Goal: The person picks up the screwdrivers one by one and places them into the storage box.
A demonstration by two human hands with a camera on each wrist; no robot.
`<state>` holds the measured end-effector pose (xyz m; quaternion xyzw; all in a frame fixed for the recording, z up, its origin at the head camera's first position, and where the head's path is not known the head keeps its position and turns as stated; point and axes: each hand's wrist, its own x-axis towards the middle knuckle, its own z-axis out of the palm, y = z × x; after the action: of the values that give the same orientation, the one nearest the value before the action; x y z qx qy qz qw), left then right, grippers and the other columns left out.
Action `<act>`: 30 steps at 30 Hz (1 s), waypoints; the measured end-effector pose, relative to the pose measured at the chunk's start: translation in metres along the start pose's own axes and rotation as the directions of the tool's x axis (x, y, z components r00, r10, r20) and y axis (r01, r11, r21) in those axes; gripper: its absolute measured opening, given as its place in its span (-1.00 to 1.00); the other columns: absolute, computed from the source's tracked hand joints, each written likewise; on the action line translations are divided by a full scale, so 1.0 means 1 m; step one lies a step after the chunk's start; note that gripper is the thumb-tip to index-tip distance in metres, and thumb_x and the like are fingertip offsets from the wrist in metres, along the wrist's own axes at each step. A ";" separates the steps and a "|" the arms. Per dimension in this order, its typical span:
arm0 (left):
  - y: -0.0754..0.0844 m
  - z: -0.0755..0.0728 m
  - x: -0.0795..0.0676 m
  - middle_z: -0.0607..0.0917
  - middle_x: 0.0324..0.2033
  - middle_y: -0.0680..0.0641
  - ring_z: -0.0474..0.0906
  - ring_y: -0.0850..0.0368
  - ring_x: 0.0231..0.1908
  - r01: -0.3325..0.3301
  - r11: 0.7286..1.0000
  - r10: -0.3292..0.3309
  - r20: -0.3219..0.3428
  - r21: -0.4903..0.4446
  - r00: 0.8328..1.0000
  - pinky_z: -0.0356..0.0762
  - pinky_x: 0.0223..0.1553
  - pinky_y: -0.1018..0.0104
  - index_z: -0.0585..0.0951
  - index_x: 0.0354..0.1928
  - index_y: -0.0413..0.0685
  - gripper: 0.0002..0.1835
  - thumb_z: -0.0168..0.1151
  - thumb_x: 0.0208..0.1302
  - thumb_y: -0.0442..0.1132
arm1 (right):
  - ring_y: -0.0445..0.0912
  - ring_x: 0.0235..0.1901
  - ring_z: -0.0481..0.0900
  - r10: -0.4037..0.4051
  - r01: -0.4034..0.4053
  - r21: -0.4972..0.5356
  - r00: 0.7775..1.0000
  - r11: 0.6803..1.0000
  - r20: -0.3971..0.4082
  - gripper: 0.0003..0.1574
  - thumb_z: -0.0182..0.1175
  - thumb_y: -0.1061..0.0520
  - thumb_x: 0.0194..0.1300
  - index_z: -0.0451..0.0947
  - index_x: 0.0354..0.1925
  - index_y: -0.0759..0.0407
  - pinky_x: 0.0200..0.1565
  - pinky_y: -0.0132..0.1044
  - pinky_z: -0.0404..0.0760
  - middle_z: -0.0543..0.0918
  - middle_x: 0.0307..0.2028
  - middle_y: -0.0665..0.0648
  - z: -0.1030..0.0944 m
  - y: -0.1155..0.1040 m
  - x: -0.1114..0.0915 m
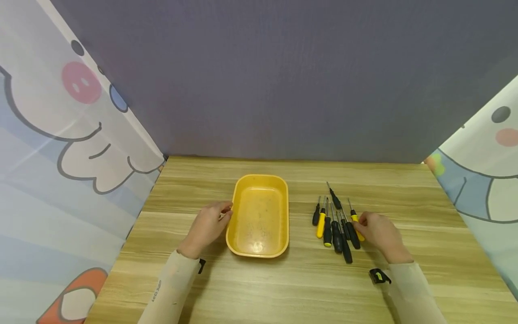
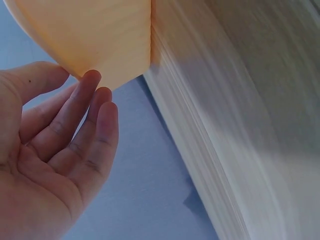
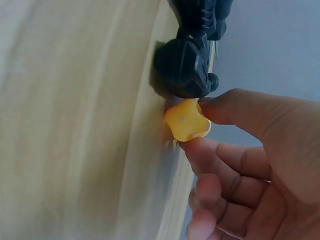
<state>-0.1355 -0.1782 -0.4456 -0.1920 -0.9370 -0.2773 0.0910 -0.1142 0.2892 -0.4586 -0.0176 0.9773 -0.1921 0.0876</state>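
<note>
I face a plain grey-purple wall (image 1: 283, 81) behind the far edge of a pale, wood-grained tabletop (image 1: 307, 292). On my left hangs a cartoon-printed sheet (image 1: 36, 148) with a pink snout; on my right, another printed sheet (image 1: 477, 198).

The person is wearing long, loose-looking, pale cream fabric sleeves; the left sleeve (image 1: 171, 281) and the right sleeve (image 1: 414, 288) are both reaching to the wrists, leaving the left hand (image 1: 206, 226) and the right hand (image 1: 382, 234) bare. Small dark lettering (image 1: 156, 290), too tiny to read, is running along the left sleeve's outer edge. A small black wrist device (image 1: 201, 266) is peeking out beside the left cuff; a boxy black wrist device (image 1: 379, 276) beside the right cuff is showing a yellow-green mark.
</note>
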 end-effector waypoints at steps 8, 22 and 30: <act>0.003 0.000 -0.001 0.74 -0.16 -0.17 0.68 -0.01 -0.20 0.000 1.000 0.000 -0.001 0.009 1.000 0.69 -0.20 0.12 0.67 0.05 -0.29 -0.72 0.32 0.34 -0.36 | -0.08 -0.56 0.46 0.021 -0.021 0.048 1.000 0.999 0.004 -0.66 0.22 -0.01 0.37 0.58 -0.33 0.27 -0.51 -0.18 0.48 0.56 -0.54 0.02 0.003 0.006 0.004; 0.003 -0.001 0.000 0.74 -0.20 -0.14 0.67 0.07 -0.27 0.000 1.000 0.000 0.007 0.013 1.000 0.68 -0.28 0.22 0.67 0.04 -0.30 -0.74 0.31 0.35 -0.36 | -0.07 -0.58 0.43 0.087 -0.088 0.099 0.996 0.991 0.019 -0.60 0.20 -0.07 0.38 0.60 -0.32 0.27 -0.53 -0.23 0.42 0.55 -0.56 0.02 -0.003 0.001 0.003; 0.002 0.000 0.000 0.74 -0.22 -0.13 0.65 0.11 -0.31 0.007 1.000 -0.007 0.016 0.007 1.000 0.66 -0.32 0.26 0.67 0.06 -0.30 -0.73 0.30 0.36 -0.36 | -0.08 -0.58 0.44 0.031 -0.030 0.121 1.000 0.992 -0.005 -0.63 0.24 -0.03 0.36 0.61 -0.31 0.29 -0.52 -0.22 0.45 0.59 -0.53 0.02 -0.012 -0.026 -0.003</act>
<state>-0.1342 -0.1768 -0.4444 -0.1905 -0.9393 -0.2730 0.0828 -0.1133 0.2698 -0.4373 0.0031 0.9644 -0.2494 0.0882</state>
